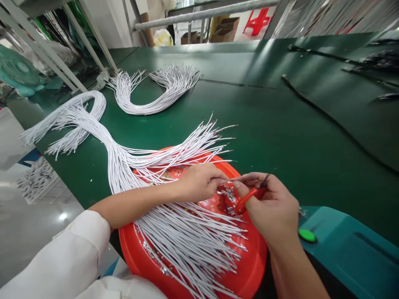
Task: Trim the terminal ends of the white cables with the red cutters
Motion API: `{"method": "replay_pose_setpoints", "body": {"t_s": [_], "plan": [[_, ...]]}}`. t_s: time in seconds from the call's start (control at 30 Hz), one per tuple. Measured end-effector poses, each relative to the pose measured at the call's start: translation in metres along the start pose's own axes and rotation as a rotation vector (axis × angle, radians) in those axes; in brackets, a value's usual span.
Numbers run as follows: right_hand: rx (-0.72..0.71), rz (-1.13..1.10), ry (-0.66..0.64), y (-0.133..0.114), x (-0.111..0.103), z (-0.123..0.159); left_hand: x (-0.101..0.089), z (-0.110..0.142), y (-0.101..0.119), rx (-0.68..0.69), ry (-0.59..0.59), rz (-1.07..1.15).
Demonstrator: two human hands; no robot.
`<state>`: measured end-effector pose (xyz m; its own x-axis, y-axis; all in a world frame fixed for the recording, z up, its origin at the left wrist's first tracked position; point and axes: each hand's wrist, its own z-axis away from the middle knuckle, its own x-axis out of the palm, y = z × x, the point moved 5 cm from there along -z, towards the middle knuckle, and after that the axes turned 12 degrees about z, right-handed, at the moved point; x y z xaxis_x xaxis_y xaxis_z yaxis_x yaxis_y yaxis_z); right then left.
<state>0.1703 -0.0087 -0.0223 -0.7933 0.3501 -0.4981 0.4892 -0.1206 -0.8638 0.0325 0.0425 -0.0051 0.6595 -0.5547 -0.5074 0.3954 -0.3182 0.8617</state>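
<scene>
My left hand [202, 182] is closed in a pinch on the end of a white wire, above the red tray. Facing it, my right hand [274, 203] wraps round a small red-handled hand tool [246, 202], probably pliers, with a dark tip. Its thumb and forefinger meet at the wire's end, where any small part is hidden. Below both hands lie small shiny metal terminals [229, 193] in the red tray [254, 257]. A large bundle of white wires [187, 236] spreads across the tray under my left forearm, and another fan of wires [193, 145] lies behind that forearm.
More white wire bundles [156, 106] lie curled at the back left of the green table [249, 120]. A black cable [336, 120] crosses the right side. A teal machine [349, 245] with a green button stands at the right front. Metal rack legs [90, 37] rise at the left.
</scene>
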Motion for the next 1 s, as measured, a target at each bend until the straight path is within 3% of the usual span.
{"method": "replay_pose_setpoints", "body": {"t_s": [0.13, 0.23, 0.33, 0.43, 0.53, 0.63, 0.8, 0.9, 1.0], "plan": [[-0.392, 0.503, 0.039, -0.011, -0.001, 0.003, 0.001, 0.000, -0.002, -0.067, -0.048, -0.040], [-0.687, 0.749, 0.014, -0.022, 0.006, 0.009, 0.001, 0.001, -0.005, -0.144, -0.081, -0.043], [-0.817, 0.871, -0.003, -0.025, 0.013, 0.014, 0.003, 0.003, -0.009, -0.184, -0.134, -0.059], [-0.836, 0.902, 0.018, -0.020, 0.016, 0.015, 0.007, 0.002, -0.016, -0.217, -0.154, -0.054], [-0.738, 0.854, 0.043, -0.012, 0.016, 0.013, 0.009, 0.000, -0.020, -0.247, -0.145, -0.033], [-0.595, 0.811, 0.017, -0.008, 0.017, 0.010, 0.012, -0.001, -0.016, -0.181, -0.175, -0.134], [-0.209, 0.661, -0.084, 0.000, 0.014, 0.004, 0.018, 0.006, -0.002, 0.053, -0.234, -0.460], [0.043, 0.445, -0.140, 0.010, 0.012, 0.001, 0.024, 0.012, 0.008, 0.275, -0.268, -0.671], [0.168, 0.188, -0.125, 0.016, 0.007, -0.002, 0.025, 0.015, 0.017, 0.491, -0.240, -0.749]]}}
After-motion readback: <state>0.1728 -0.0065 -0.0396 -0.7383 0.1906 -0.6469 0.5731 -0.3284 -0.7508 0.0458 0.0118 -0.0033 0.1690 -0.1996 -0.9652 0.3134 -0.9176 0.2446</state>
